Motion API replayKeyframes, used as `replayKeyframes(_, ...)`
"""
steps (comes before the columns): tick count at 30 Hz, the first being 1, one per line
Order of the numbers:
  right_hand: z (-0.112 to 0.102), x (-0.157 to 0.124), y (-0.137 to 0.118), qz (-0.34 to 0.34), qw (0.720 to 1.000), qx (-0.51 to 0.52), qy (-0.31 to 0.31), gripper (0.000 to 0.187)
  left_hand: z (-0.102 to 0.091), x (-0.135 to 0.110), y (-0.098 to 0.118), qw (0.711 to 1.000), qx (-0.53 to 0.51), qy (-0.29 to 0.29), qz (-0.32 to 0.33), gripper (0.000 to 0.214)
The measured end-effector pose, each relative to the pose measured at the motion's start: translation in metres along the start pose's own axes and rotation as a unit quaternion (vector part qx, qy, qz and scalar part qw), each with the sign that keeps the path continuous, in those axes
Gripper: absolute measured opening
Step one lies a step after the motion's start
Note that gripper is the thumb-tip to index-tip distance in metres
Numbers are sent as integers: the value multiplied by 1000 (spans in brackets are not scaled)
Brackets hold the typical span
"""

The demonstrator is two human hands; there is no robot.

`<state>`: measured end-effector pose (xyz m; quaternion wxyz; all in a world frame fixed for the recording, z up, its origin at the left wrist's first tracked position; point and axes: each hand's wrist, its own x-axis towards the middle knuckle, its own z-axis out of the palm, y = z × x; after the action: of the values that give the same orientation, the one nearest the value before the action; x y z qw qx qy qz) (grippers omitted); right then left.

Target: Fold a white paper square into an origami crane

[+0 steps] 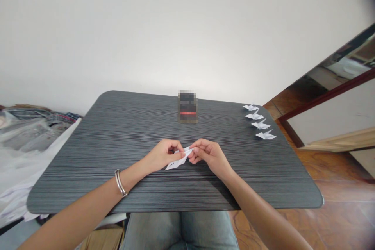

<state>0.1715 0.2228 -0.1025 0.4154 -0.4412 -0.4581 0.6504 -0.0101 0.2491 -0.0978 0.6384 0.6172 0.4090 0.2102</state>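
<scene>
A small folded piece of white paper sits between both my hands, just above the dark grey table. My left hand, with a silver bangle on its wrist, pinches the paper's upper left part. My right hand pinches its right tip with fingers curled. The lower left point of the paper sticks out below my left hand.
Several finished white paper cranes stand in a row near the table's far right edge. A small dark blurred object stands at the far middle. A heap of cloth and plastic lies left of the table. Wooden floor shows at the right.
</scene>
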Motion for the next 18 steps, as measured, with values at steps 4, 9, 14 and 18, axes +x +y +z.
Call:
replayKeyframes(4,1,0,1,2,1000,-3,4,27,0,0,0,1000,-9,-9,2,23)
replayKeyframes(9,5,-2,2,-4,1000,-21,6,28,2,1,0,999,-6,-20,26,21)
replayKeyframes(14,9,-4,3,1,1000,-27,-1,29,4,0,0,999,9,-7,45,19)
replayKeyframes(18,9,-4,3,7,1000,-19,-6,30,4,-1,1,997,44,17,66,18)
